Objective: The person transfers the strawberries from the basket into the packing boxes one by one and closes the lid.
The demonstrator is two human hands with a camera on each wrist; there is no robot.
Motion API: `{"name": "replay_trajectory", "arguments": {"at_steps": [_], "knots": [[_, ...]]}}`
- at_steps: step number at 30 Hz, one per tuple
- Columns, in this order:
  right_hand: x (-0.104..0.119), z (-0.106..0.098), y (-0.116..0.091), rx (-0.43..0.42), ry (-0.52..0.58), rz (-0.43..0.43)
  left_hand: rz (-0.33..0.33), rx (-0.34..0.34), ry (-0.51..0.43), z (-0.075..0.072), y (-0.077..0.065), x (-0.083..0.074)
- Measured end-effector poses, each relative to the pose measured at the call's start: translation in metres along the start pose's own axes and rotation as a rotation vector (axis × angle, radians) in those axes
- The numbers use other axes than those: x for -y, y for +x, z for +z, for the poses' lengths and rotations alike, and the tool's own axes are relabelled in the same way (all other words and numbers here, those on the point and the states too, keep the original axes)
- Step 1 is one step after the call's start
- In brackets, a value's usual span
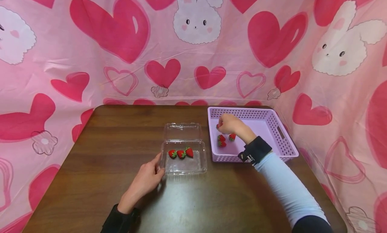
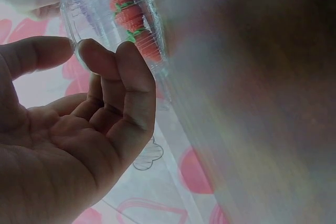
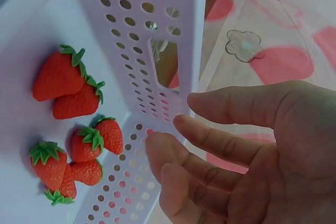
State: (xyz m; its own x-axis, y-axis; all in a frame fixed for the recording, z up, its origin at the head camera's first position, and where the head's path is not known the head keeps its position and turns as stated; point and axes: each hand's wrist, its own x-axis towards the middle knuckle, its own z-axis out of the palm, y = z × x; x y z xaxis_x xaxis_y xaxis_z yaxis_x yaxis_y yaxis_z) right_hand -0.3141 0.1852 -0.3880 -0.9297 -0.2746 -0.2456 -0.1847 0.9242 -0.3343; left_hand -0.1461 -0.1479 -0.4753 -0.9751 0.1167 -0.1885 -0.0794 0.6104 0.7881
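A clear plastic clamshell container [image 1: 184, 167] lies with its lid [image 1: 182, 131] folded back. Inside sit three red strawberries [image 1: 181, 154] in a row. My left hand [image 1: 147, 176] pinches the container's left rim between thumb and fingers, as the left wrist view shows too. My right hand [image 1: 231, 124] is over the left part of a lilac basket [image 1: 260, 157]. Several strawberries [image 3: 60, 77] with green leaves lie on the basket floor. In the right wrist view, the right fingers [image 3: 220, 148] are loosely bent, apart from the fruit, with nothing visible between them.
The basket has perforated walls and stands to the right of the container on a dark brown wooden table [image 1: 121, 142]. A pink cloth [image 1: 193, 51] with hearts and rabbits hangs behind and around the table.
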Motion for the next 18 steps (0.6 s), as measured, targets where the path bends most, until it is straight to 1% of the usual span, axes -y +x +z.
{"name": "replay_trajectory", "arguments": {"at_steps": [7, 12, 18], "knots": [[-0.004, -0.003, -0.001, 0.035, 0.036, 0.057, 0.02, -0.01, 0.004, 0.0, 0.001, 0.0], [-0.01, -0.005, -0.002, 0.06, 0.052, 0.096, 0.009, -0.007, -0.003, 0.001, 0.0, 0.0], [-0.018, -0.006, -0.001, 0.077, 0.046, 0.107, 0.006, -0.007, -0.002, 0.002, 0.0, 0.0]]}}
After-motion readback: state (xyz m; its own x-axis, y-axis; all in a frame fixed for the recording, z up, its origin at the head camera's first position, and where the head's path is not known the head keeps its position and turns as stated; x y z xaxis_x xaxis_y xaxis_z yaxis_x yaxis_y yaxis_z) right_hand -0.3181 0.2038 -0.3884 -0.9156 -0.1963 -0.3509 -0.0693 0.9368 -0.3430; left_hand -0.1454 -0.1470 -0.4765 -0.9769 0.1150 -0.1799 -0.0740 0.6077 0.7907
